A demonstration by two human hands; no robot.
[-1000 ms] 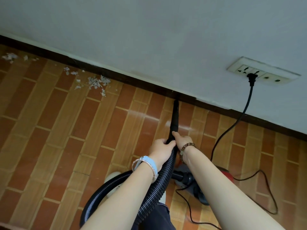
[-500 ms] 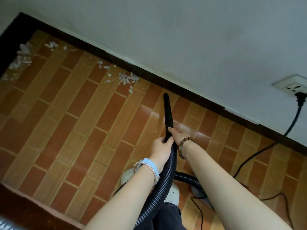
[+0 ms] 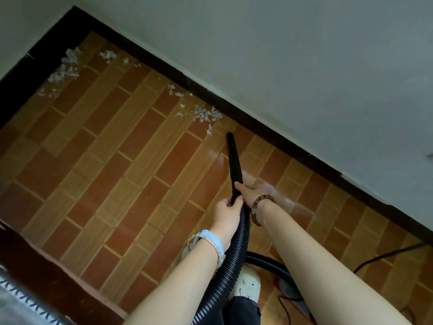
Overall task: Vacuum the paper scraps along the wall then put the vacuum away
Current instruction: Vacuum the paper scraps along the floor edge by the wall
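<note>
Head view: with left hand (image 3: 225, 213), right hand (image 3: 255, 193) clasped round slim black plastic nozzle (image 3: 234, 160), slide tip into white paper scraps (image 3: 207, 114).

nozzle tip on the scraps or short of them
Short of them: the nozzle tip lies beside the nearest scraps, a strip of bare floor between.

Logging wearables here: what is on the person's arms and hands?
Forearms bare, no sleeves; left hand and right hand ungloved. Left wrist: light blue band beside a silver bangle. Right wrist: brown beaded bracelet with one pale bead.
</note>
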